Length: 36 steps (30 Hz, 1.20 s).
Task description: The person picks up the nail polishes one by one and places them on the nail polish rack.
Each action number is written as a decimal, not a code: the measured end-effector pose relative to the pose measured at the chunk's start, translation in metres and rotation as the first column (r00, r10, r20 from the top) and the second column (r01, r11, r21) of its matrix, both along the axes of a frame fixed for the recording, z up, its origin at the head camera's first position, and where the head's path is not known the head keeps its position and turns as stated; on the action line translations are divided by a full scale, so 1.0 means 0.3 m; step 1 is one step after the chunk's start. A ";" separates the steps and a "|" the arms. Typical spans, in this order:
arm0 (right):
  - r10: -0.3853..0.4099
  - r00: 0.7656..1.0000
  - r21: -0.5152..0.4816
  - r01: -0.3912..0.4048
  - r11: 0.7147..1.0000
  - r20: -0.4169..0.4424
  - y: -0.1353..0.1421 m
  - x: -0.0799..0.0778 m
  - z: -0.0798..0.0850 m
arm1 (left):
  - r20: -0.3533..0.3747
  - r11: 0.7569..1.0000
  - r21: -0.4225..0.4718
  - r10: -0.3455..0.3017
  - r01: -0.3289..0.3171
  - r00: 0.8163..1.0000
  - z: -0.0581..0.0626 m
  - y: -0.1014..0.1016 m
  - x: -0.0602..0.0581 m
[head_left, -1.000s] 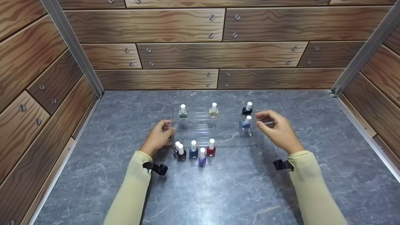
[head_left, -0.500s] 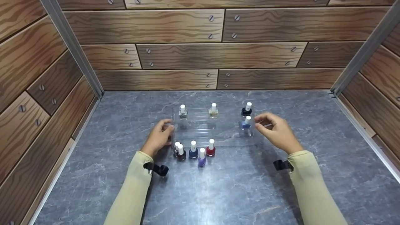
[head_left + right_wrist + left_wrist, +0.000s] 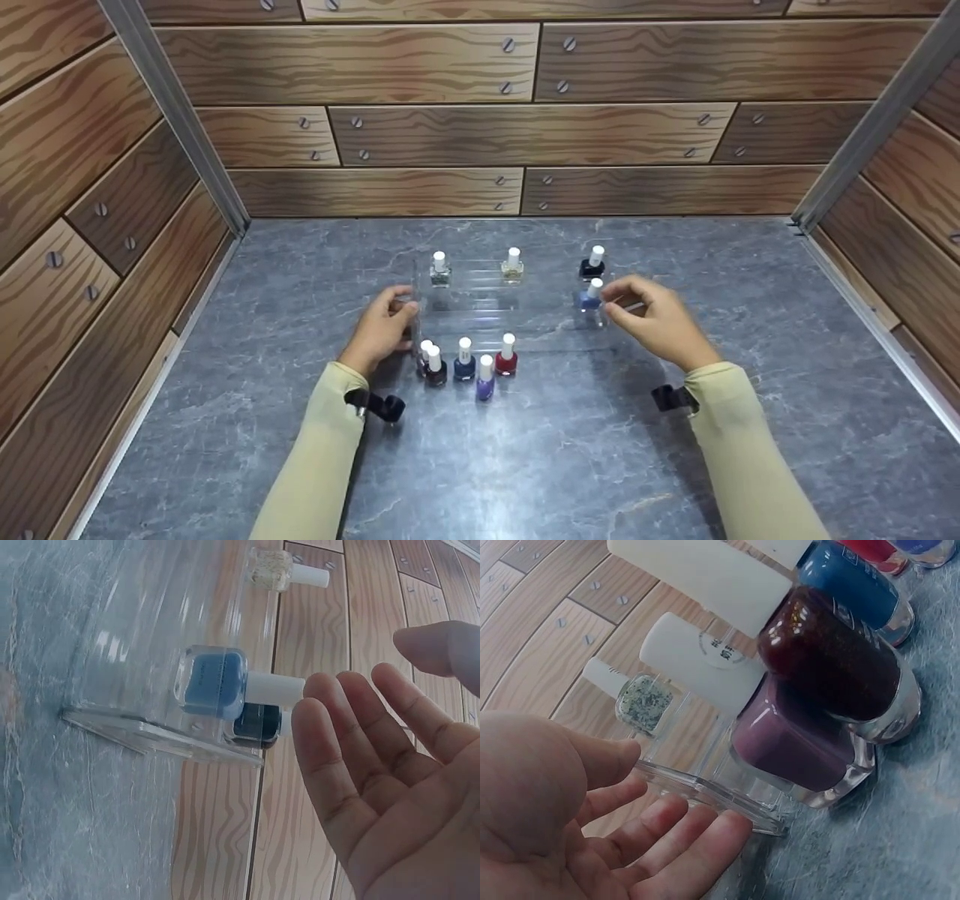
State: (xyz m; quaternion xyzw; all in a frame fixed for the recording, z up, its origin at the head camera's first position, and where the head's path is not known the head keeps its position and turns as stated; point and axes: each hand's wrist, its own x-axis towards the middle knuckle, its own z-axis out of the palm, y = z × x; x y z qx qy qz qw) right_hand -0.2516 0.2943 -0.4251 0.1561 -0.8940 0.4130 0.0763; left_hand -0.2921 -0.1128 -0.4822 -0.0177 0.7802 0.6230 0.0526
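Observation:
A clear stepped display stand [image 3: 472, 322] holds several white-capped nail polish bottles. At its left side is my left hand [image 3: 382, 326]; in the left wrist view, the thumb [image 3: 615, 761] meets the edge of the side panel and the fingers lie loosely along its outside. My right hand [image 3: 652, 319] is by the stand's right end with nothing in its grasp. Its fingertips [image 3: 315, 712] are right at the cap of the light blue nail polish [image 3: 216, 682]. Just behind that bottle stands a black nail polish [image 3: 592, 267], slightly tilted in the head view.
Gold-flecked [image 3: 513, 268] and green-glitter [image 3: 440, 273] bottles sit on the upper step. In front of the stand are mauve [image 3: 791, 739], dark red [image 3: 832, 660], dark blue [image 3: 465, 367], purple [image 3: 486, 386] and red [image 3: 507, 363] bottles. Wood-patterned walls [image 3: 375, 191] surround the grey marbled table [image 3: 525, 480].
My right hand has moved slightly left and down, closer to the light blue nail polish. The left hand stays by the stand, and the bottles have not moved.

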 end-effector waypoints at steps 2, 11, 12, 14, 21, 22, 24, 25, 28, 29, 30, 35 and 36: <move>0.016 1.000 -0.006 -0.016 1.000 0.001 -0.014 -0.003 -0.005 | 0.001 1.000 -0.004 0.002 -0.002 1.000 0.002 -0.001 0.000; 0.130 0.985 0.010 -0.132 0.991 0.115 -0.148 0.004 -0.019 | 0.017 1.000 0.009 -0.001 0.001 1.000 0.001 -0.009 -0.002; 0.148 0.980 0.021 -0.152 0.988 0.129 -0.168 0.007 -0.021 | 0.018 1.000 0.011 -0.002 0.002 1.000 0.001 -0.009 -0.001; 0.197 0.971 0.037 -0.203 0.978 0.137 -0.205 0.009 -0.028 | 0.016 1.000 0.013 -0.002 0.002 1.000 0.000 -0.009 -0.001; 0.301 0.939 0.098 -0.319 0.942 0.164 -0.307 0.013 -0.055 | 0.006 1.000 0.015 0.002 -0.002 1.000 0.004 -0.003 0.001; 0.308 0.936 0.109 -0.329 0.938 0.172 -0.317 0.014 -0.059 | 0.005 1.000 0.014 0.002 -0.002 1.000 0.003 -0.002 0.001; 0.313 0.933 0.134 -0.339 0.931 0.180 -0.333 0.014 -0.066 | 0.004 1.000 0.011 0.002 -0.002 1.000 0.003 -0.001 0.002; 0.317 0.931 0.144 -0.344 0.928 0.181 -0.339 0.014 -0.070 | 0.003 1.000 0.010 0.003 -0.003 1.000 0.002 -0.001 0.002; 0.326 0.928 0.161 -0.355 0.921 0.180 -0.356 0.012 -0.079 | 0.005 1.000 0.015 0.001 -0.001 1.000 0.001 -0.001 0.002; 0.324 0.929 0.169 -0.354 0.920 0.181 -0.361 0.012 -0.080 | 0.008 1.000 0.016 0.001 -0.001 1.000 0.002 -0.001 0.002; 0.322 0.929 0.173 -0.353 0.919 0.184 -0.364 0.012 -0.081 | 0.010 1.000 0.017 0.000 -0.001 1.000 0.002 -0.002 0.002; 0.294 0.934 0.200 -0.333 0.921 0.204 -0.377 0.012 -0.087 | 0.021 1.000 0.010 0.000 0.000 1.000 0.004 -0.005 0.001; 0.291 0.935 0.205 -0.331 0.921 0.203 -0.380 0.011 -0.089 | 0.023 1.000 0.007 -0.001 0.001 1.000 0.004 -0.006 0.001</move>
